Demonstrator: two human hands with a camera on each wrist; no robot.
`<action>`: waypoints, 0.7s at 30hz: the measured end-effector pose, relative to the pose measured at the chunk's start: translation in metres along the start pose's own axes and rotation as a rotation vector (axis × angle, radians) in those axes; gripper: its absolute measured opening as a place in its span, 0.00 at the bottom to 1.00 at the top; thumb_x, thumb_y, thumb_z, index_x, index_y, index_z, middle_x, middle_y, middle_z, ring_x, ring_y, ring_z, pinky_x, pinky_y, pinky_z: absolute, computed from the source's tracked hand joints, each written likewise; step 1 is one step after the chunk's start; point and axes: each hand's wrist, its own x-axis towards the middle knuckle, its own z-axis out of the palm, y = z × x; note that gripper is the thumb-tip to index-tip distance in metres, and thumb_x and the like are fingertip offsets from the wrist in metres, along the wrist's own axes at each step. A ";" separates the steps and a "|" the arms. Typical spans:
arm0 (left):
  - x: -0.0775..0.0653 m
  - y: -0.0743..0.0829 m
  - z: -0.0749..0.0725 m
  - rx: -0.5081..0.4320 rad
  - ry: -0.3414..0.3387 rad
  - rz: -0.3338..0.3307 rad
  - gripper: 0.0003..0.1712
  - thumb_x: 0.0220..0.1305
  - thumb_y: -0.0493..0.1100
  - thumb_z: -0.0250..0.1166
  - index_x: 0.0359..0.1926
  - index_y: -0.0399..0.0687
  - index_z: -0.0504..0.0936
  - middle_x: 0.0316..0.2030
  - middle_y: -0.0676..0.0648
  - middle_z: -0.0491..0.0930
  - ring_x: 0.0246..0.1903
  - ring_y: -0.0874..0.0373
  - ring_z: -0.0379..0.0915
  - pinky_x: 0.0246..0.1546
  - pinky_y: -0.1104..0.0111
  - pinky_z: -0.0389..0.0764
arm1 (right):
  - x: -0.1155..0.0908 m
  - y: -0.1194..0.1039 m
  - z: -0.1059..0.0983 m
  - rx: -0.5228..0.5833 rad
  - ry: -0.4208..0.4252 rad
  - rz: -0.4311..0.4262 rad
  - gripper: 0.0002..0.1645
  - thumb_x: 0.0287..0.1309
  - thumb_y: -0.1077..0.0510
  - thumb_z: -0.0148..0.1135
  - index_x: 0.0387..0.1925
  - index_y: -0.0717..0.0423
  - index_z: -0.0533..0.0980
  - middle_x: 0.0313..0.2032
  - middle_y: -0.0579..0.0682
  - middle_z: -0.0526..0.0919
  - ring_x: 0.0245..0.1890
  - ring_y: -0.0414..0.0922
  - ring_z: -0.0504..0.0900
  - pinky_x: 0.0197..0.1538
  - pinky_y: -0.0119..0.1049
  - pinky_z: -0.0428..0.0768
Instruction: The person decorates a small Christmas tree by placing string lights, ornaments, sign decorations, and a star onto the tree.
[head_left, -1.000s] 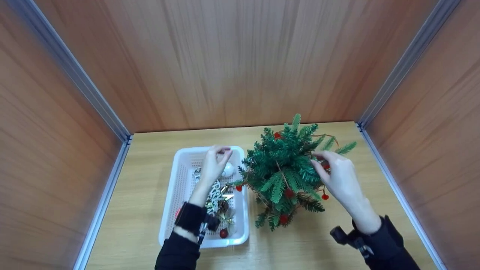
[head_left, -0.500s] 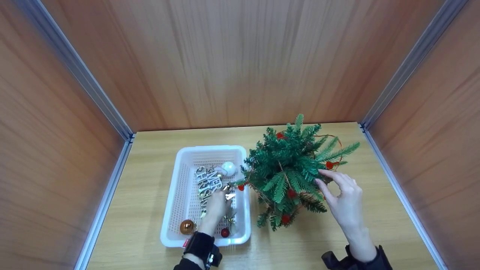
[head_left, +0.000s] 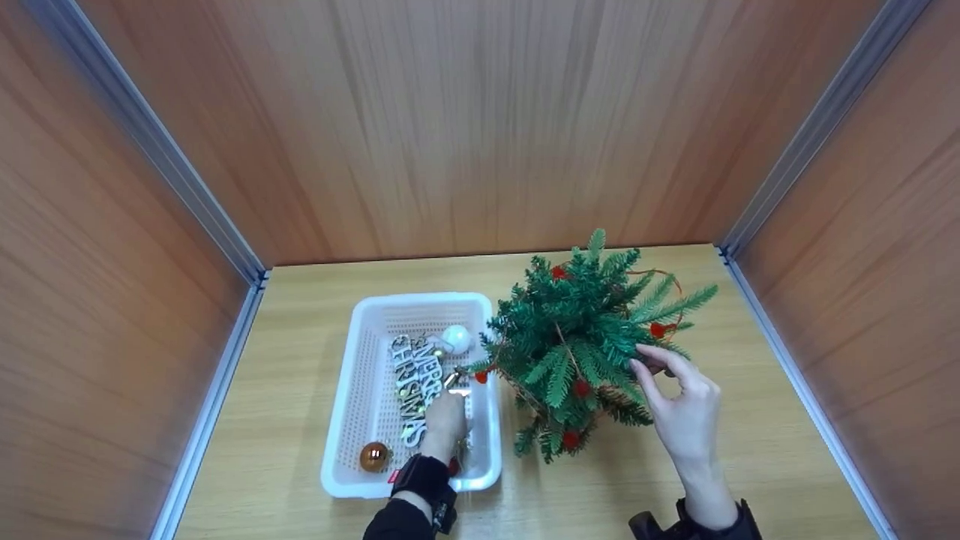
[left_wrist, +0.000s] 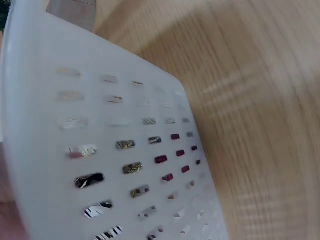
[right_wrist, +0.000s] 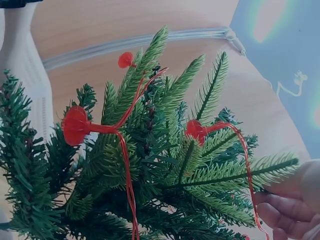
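Note:
My left hand (head_left: 448, 418) reaches down into the white plastic basket (head_left: 336, 390), its fingertips hidden beneath it. Only a blurred piece of that hand (left_wrist: 10, 220) shows at the left edge of the left wrist view, behind the basket's slotted wall (left_wrist: 120, 110). Silver letter ornaments (head_left: 416, 379) lie beside the hand. At the right side of the small artificial Christmas tree (head_left: 570, 322), my right hand (head_left: 686, 409) pinches a green branch between thumb and fingers. A red wire string with red caps (right_wrist: 75, 125) winds through the branches; part of it runs past the right hand's fingers (right_wrist: 290, 210).
In the basket also lie a white ball (head_left: 456, 339), a copper-coloured ball (head_left: 374, 456) and small gold pieces (head_left: 451, 377). The tree stands close against the basket's right rim. Wooden panels (head_left: 480, 135) enclose the table (head_left: 292, 322) at the back and both sides.
My left hand has come down into the basket, then shifted slightly right. My right hand has moved down along the tree's right side, its thumb and fingers closer together.

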 end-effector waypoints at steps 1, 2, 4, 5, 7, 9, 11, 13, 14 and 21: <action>0.000 0.000 0.001 0.000 0.002 -0.003 0.15 0.37 0.42 0.72 0.22 0.38 0.75 0.25 0.40 0.74 0.24 0.47 0.74 0.21 0.60 0.76 | -0.001 0.000 0.000 0.005 -0.001 0.003 0.16 0.38 0.73 0.67 0.34 0.62 0.79 0.25 0.51 0.81 0.25 0.39 0.76 0.34 0.21 0.68; 0.001 0.000 0.002 -0.003 -0.001 -0.011 0.16 0.37 0.42 0.72 0.23 0.39 0.75 0.25 0.41 0.75 0.24 0.48 0.74 0.21 0.60 0.76 | -0.001 0.000 0.000 0.007 -0.001 0.007 0.16 0.38 0.73 0.67 0.34 0.62 0.79 0.25 0.51 0.81 0.25 0.39 0.76 0.33 0.21 0.68; 0.001 -0.001 0.004 -0.017 0.010 -0.023 0.16 0.36 0.42 0.73 0.23 0.40 0.74 0.24 0.41 0.75 0.24 0.48 0.75 0.21 0.60 0.76 | -0.002 0.000 0.001 0.011 -0.001 0.015 0.15 0.38 0.73 0.67 0.34 0.62 0.79 0.25 0.51 0.81 0.25 0.38 0.76 0.33 0.21 0.68; 0.001 -0.002 0.005 -0.024 0.019 -0.029 0.17 0.35 0.42 0.73 0.22 0.40 0.74 0.23 0.41 0.76 0.24 0.48 0.75 0.20 0.60 0.76 | -0.002 0.001 0.001 0.011 -0.001 0.018 0.15 0.38 0.73 0.67 0.34 0.62 0.79 0.25 0.51 0.81 0.25 0.38 0.76 0.33 0.22 0.68; 0.001 -0.003 0.005 -0.033 0.028 -0.035 0.18 0.35 0.43 0.73 0.22 0.41 0.73 0.23 0.42 0.76 0.24 0.48 0.75 0.20 0.60 0.76 | -0.003 0.001 0.001 0.013 0.000 0.023 0.15 0.38 0.74 0.66 0.34 0.62 0.79 0.25 0.51 0.81 0.26 0.38 0.76 0.33 0.22 0.68; 0.001 -0.005 0.004 -0.043 0.038 -0.040 0.18 0.35 0.44 0.74 0.22 0.41 0.72 0.22 0.42 0.75 0.23 0.48 0.74 0.20 0.59 0.76 | -0.002 0.001 0.002 0.018 -0.001 0.027 0.15 0.39 0.73 0.66 0.34 0.62 0.79 0.25 0.51 0.81 0.25 0.37 0.76 0.33 0.22 0.68; 0.001 -0.008 0.003 -0.044 0.046 -0.045 0.20 0.34 0.46 0.74 0.21 0.42 0.71 0.21 0.42 0.75 0.23 0.48 0.74 0.19 0.59 0.75 | -0.002 0.001 0.002 0.018 -0.001 0.029 0.15 0.39 0.73 0.66 0.34 0.62 0.79 0.25 0.51 0.81 0.25 0.37 0.76 0.32 0.22 0.69; 0.001 -0.010 0.002 -0.028 0.025 -0.072 0.18 0.39 0.46 0.72 0.22 0.41 0.72 0.22 0.42 0.75 0.23 0.48 0.74 0.19 0.60 0.76 | -0.003 0.001 0.003 0.024 0.001 0.033 0.15 0.39 0.73 0.66 0.34 0.62 0.79 0.24 0.51 0.81 0.25 0.37 0.76 0.32 0.21 0.69; 0.001 -0.011 0.001 -0.025 0.013 -0.095 0.16 0.42 0.45 0.70 0.23 0.40 0.73 0.22 0.41 0.76 0.23 0.48 0.74 0.18 0.60 0.76 | -0.003 0.002 0.003 0.028 0.002 0.036 0.15 0.39 0.74 0.66 0.34 0.62 0.79 0.24 0.51 0.81 0.25 0.37 0.76 0.32 0.21 0.69; 0.004 -0.025 -0.012 -0.131 0.000 -0.265 0.06 0.51 0.27 0.56 0.24 0.37 0.77 0.25 0.38 0.78 0.25 0.46 0.76 0.20 0.58 0.77 | -0.003 0.001 0.003 0.034 0.007 0.050 0.15 0.38 0.77 0.65 0.32 0.66 0.79 0.23 0.53 0.81 0.25 0.38 0.76 0.31 0.22 0.69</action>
